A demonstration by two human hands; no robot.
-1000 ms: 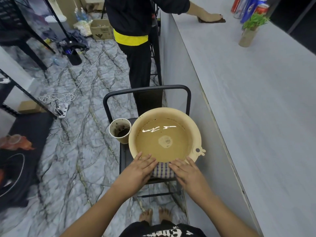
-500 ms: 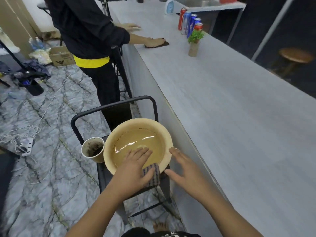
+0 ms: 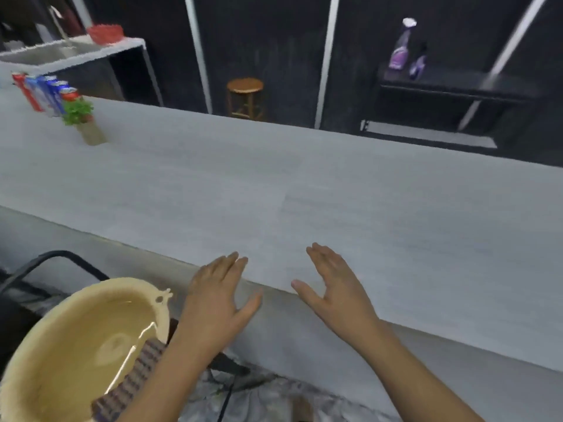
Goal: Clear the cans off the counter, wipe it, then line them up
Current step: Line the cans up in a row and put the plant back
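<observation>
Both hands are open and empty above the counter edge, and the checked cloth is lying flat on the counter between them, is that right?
Not quite. In the head view the left hand and right hand are open and empty, but the checked cloth hangs over the rim of the basin, not on the counter.

No legible text; cans (image 3: 45, 94) too blurred.

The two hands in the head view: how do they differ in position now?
The left hand is beside the basin, at the counter's near edge; the right hand reaches further over the counter top. The left forearm crosses the checked cloth; the right is clear of it. Both are open, flat and empty.
</observation>
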